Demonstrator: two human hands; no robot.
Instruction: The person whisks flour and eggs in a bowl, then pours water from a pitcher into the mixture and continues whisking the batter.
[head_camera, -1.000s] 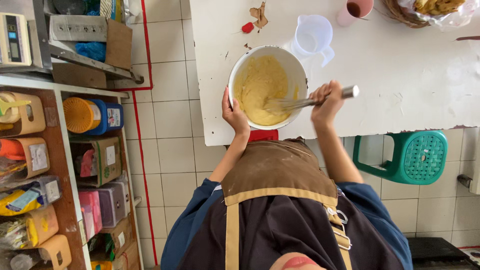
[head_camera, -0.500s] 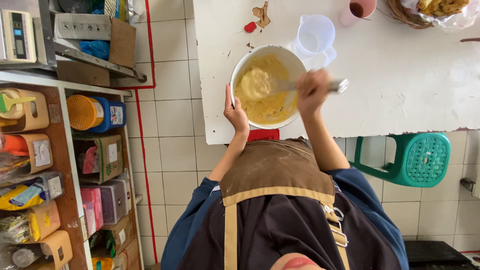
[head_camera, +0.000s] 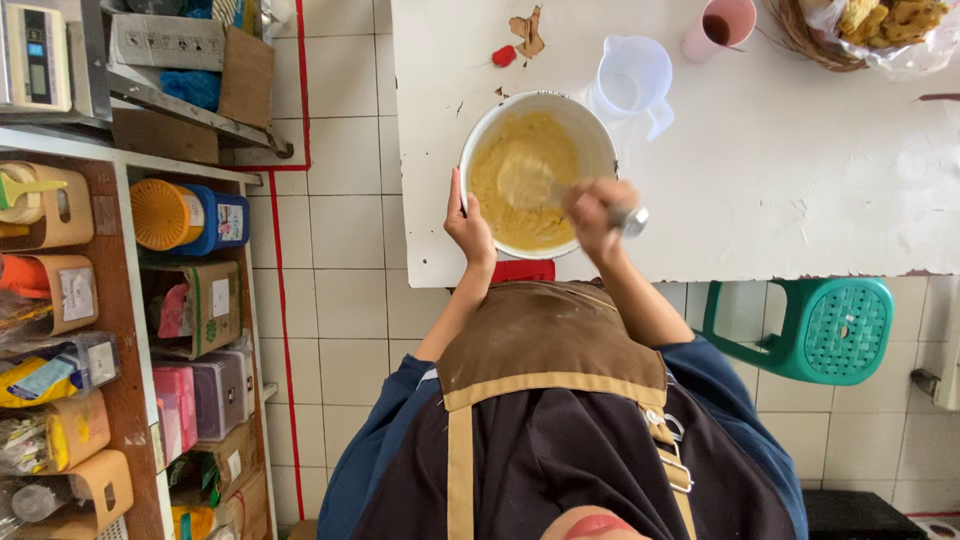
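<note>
A pale tiled floor (head_camera: 345, 230) is seen from above, with a white surface (head_camera: 800, 190) standing over it and a shelf unit (head_camera: 120, 350) of boxes and containers along one side. A white bowl (head_camera: 478, 140) of yellow batter (head_camera: 520, 185) is set near the front edge of the surface. The bowl's rim is touched by the left hand (head_camera: 468, 225), whose fingers are laid flat and upright against the outer wall, the forearm stretched up from the brown apron (head_camera: 545, 340); nothing is clasped in that grip. The right hand (head_camera: 592, 212) is held over the near right rim of the bowl, the fist closed around the metal handle of a stirring tool (head_camera: 630, 218), whose working end is blurred within the batter. The right forearm is angled inward from the elbow. Just beyond the bowl a clear measuring jug (head_camera: 630, 82) is placed, and a pink cup (head_camera: 722, 25) stands farther off. A basket (head_camera: 800, 35) of fried pieces is set at the far corner. A green plastic stool (head_camera: 820, 325) is tucked beneath the surface's edge.
</note>
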